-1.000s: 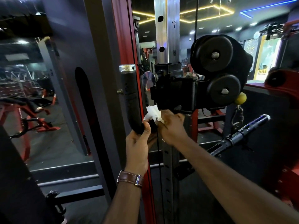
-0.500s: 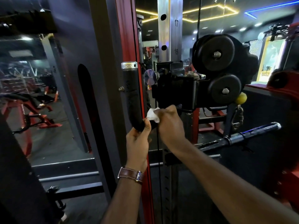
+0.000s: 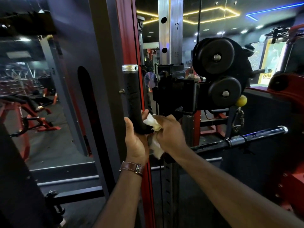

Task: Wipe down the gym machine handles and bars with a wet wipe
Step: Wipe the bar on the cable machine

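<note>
A black upright handle (image 3: 132, 96) with a chrome cap stands in front of the red frame post. My left hand (image 3: 135, 139) grips its curved lower end, thumb on the left side. My right hand (image 3: 169, 134) holds a crumpled white wet wipe (image 3: 152, 123) and presses it against the bottom of the handle, right beside my left hand. Part of the wipe hangs down below my right palm. A second black bar (image 3: 243, 138) with a chrome tip sticks out to the right, apart from both hands.
A black pulley carriage (image 3: 213, 73) with two round wheels sits on the numbered steel upright (image 3: 170, 35) just above my hands. A yellow ball and a carabiner (image 3: 240, 119) hang at its right. Red benches (image 3: 32, 116) stand at the far left.
My right hand has dropped a little and shifted the wipe onto the handle's lower curve; more of the wipe now hangs below it. My left hand keeps its grip.
</note>
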`<control>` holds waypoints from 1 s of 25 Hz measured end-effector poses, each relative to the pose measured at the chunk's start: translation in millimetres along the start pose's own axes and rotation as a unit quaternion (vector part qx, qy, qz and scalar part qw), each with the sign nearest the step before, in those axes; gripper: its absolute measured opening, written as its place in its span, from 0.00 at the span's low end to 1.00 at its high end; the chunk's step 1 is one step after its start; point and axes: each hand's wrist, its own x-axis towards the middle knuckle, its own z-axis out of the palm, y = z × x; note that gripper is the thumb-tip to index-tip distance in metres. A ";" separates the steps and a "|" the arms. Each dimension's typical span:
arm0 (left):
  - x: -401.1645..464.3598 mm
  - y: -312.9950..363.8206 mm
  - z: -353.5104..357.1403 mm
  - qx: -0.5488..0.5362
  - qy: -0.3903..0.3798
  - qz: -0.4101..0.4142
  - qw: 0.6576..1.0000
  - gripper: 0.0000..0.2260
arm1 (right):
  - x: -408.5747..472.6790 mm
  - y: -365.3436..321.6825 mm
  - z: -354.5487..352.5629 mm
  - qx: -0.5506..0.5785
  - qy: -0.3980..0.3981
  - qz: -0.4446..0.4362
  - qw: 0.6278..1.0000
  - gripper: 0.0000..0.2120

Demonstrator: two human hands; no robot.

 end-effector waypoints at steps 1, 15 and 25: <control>0.7 1.9 1.2 0.002 0.007 0.003 1.000 0.35 | 4.6 7.3 -3.0 -0.033 0.010 0.012 0.999 0.21; 14.7 -1.6 -7.1 -0.044 -0.060 -0.027 0.997 0.46 | -8.8 -20.9 -8.1 0.138 0.006 0.073 0.988 0.18; 36.6 -13.8 -16.5 -0.099 -0.100 -0.075 0.987 0.48 | 7.6 -6.1 -11.0 0.066 -0.071 0.037 0.995 0.14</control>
